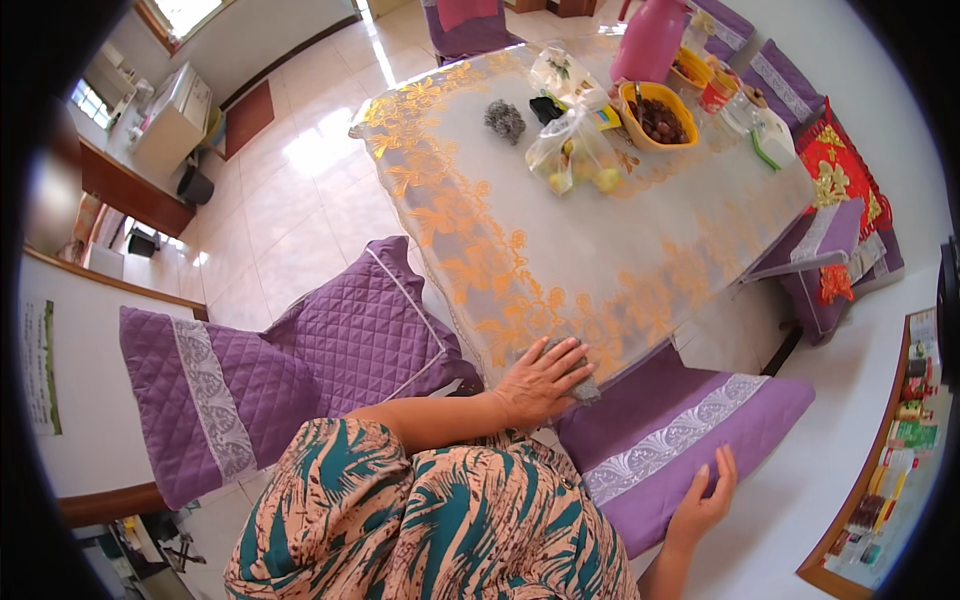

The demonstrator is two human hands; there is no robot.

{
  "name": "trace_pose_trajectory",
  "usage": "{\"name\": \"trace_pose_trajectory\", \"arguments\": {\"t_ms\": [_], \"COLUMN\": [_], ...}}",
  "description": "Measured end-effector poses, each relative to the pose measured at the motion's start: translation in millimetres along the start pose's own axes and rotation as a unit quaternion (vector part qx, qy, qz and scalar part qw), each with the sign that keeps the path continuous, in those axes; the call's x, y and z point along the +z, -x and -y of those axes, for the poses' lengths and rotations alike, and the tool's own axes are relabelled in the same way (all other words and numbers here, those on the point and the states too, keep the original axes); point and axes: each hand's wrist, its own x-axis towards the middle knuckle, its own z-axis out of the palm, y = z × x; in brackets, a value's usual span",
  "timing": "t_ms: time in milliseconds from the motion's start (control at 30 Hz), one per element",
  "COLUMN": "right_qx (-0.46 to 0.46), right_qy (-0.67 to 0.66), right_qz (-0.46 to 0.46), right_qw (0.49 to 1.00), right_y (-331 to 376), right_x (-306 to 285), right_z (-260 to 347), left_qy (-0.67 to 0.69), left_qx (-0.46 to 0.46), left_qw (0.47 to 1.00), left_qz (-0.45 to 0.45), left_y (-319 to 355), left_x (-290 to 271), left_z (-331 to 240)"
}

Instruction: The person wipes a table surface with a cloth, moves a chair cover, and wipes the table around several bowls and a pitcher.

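Note:
My left hand (541,384) presses down on a grey cloth (586,388) at the near corner of the table. The cloth shows beyond the fingers and beside them. Beneath lies a translucent table cover (470,200) with a gold floral border. My right hand (704,502) is lower on the right, its fingers apart and nothing in it. It rests at or just above the edge of a purple chair cover (640,500) with a white lace band; whether it touches cannot be made out.
On the table's far part are a clear bag of fruit (578,160), a grey scouring-pad-like bundle (505,121), a yellow bowl of dark red fruit (657,118) and a pink jug (648,42). A quilted purple chair (345,330) stands left; a wood-framed shelf (850,510) is right.

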Motion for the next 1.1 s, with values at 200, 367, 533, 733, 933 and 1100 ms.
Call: {"name": "trace_pose_trajectory", "arguments": {"t_ms": [200,367,533,733,933,1100], "right_qx": [0.001,0.078,0.231,0.248,0.215,0.238], "right_qy": [0.104,0.177,0.078,0.098,0.156,0.127], "right_qz": [0.019,-0.038,-0.033,-0.024,-0.019,-0.005], "right_qw": [0.994,0.98,0.969,0.964,0.964,0.963], "right_y": [29,35,56,39,49,63], "right_x": [-11,-7,-1,-5,2,-1], "right_z": [-9,8,-10,38,4,-30], "left_qy": [-0.078,-0.148,-0.145,-0.045,0.089,0.065], "left_qx": [-0.137,-0.263,-0.399,-0.201,0.125,0.102], "left_qw": [0.985,0.951,0.894,0.977,0.987,0.993], "left_qz": [-0.067,-0.063,-0.141,-0.062,0.045,0.018], "left_y": [-6,-16,-27,-36,-7,-31], "left_x": [-53,-101,-105,-67,-5,-27], "left_z": [108,210,257,132,28,91]}}
